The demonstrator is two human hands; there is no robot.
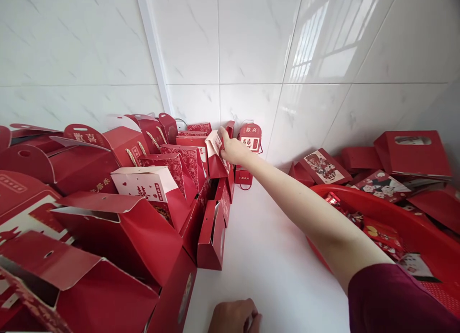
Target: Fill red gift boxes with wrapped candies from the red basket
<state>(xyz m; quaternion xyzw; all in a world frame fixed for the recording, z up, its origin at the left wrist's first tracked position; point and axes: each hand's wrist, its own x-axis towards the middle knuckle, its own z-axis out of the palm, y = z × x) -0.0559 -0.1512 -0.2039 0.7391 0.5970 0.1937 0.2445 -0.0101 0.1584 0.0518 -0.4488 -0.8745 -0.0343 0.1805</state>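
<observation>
Evidently, the right hand has its grip closed on the top of a red cardboard gift box with a cream panel, at the far end of the packed red boxes near the tiled wall. The left hand curls low over the white tabletop; whether its grip is open or closed, I cannot tell. A red plastic basket of packets sits to the right.

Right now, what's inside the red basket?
Red-wrapped packets lie in the red basket, with a pale, dark-edged packet near the sleeve. The forearm and sleeve cover part of it; whatever is beneath the packets is hidden.
</observation>
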